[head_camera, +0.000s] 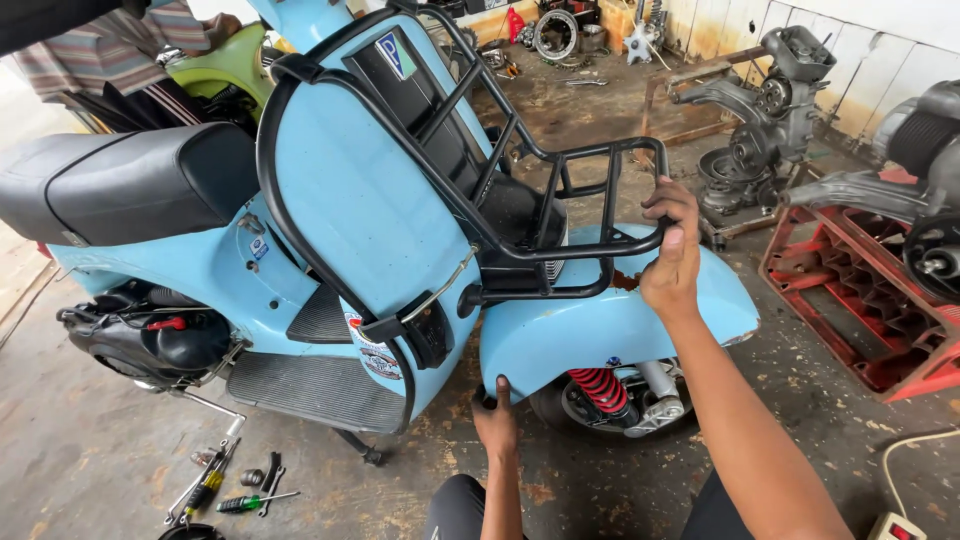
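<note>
The right hand (672, 250) is clenched around the outer bar of the black front rack (560, 215), which sits at the hand's nine o'clock, mounted on the leg shield of the light blue scooter (340, 220). The rack's long axis runs from twelve o'clock near the headset down to four o'clock over the front fender (600, 320). The left hand (496, 415) grips the fender's lower edge at six o'clock, fingers curled under it. One rack, one scooter, one red spring (598, 387). Several hand tools (235, 485) lie on the floor at eight o'clock.
</note>
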